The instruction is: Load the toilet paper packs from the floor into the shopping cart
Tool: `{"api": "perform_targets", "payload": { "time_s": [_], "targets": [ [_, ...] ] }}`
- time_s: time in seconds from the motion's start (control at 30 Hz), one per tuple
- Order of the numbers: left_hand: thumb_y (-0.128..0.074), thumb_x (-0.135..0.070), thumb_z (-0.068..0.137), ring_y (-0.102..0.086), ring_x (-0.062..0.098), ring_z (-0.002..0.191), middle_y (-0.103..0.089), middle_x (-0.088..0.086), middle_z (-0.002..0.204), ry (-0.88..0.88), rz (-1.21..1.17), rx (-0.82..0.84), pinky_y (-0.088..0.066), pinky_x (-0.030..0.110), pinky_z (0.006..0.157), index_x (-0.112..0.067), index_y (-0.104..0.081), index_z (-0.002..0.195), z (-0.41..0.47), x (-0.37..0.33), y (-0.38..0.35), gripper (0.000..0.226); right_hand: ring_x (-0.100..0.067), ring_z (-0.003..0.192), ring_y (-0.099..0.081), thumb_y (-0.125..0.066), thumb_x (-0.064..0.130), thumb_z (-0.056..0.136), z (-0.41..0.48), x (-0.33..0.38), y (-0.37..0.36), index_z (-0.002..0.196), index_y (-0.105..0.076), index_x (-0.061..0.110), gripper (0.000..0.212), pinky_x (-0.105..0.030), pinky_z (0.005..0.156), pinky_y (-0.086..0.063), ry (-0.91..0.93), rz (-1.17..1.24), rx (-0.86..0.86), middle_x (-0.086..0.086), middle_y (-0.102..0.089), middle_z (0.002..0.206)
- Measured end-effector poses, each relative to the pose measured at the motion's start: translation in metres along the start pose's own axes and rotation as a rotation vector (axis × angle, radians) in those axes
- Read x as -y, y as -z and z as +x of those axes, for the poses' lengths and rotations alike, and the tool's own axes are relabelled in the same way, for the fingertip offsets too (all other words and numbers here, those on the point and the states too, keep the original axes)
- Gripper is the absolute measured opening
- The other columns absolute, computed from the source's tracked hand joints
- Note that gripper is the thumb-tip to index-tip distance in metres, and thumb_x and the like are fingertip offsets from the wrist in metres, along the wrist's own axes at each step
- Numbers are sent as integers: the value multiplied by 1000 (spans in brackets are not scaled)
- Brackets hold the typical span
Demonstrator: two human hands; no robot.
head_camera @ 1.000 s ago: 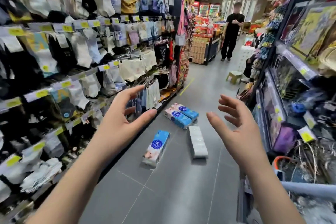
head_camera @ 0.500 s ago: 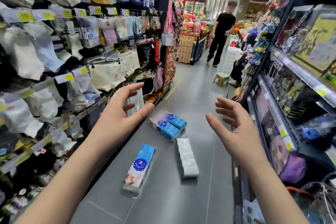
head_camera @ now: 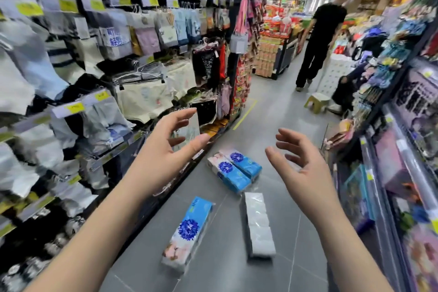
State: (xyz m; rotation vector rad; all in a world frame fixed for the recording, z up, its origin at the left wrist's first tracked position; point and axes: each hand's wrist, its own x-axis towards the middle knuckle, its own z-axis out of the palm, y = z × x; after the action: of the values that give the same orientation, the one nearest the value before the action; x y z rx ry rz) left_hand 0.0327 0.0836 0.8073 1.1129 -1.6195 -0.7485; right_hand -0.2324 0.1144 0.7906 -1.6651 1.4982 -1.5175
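The left hand [head_camera: 163, 159] and right hand [head_camera: 305, 168] are up in the air, with nothing between them and the packs [head_camera: 259, 223] on the floor [head_camera: 296, 140]. The aisle is narrow. A rack of clothes [head_camera: 94, 92] is close on the left and full shelves [head_camera: 403, 149] on the right. Far ahead, a stool [head_camera: 317, 102] and a person [head_camera: 320, 38] block the way.

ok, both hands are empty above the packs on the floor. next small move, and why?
Probably lower both hands onto the two blue packs lying side by side on the floor. The left hand and right hand are open, holding nothing, and that pair sits between them, so one two-handed grip could take both. The nearer blue pack and white pack lie apart.
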Motion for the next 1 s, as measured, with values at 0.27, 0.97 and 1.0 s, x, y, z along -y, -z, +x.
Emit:
{"api": "perform_targets", "payload": {
  "time_s": [0.27,0.97,1.0],
  "targets": [
    [-71,-49,85,-55,-2,128,-59,-17,137,93,94,-160,-46,29,108,-39,-54,137,78,30,-42,55,-2,114,-64,-74,38,90,129,-69,-16,123,-64,39,35,-38,104,-51,33,118,191,12,-69,117],
    [-71,-44,87,-59,-14,114,-59,-17,136,391,145,-580,-49,12,93,-48,-52,135,147,99,9,53,-5,116,-64,-74,38,90,296,-110,-178,126,-63,37,38,-43,105,-51,70,281,651,14,-70,120],
    [-71,-48,85,-59,-13,115,-58,-18,137,396,144,-588,-50,19,98,-50,-52,135,148,103,15,54,-5,117,-64,-74,39,90,300,-107,-186,126,-63,37,38,-43,106,-51,74,274,664,14,-70,120]
  ]
}}
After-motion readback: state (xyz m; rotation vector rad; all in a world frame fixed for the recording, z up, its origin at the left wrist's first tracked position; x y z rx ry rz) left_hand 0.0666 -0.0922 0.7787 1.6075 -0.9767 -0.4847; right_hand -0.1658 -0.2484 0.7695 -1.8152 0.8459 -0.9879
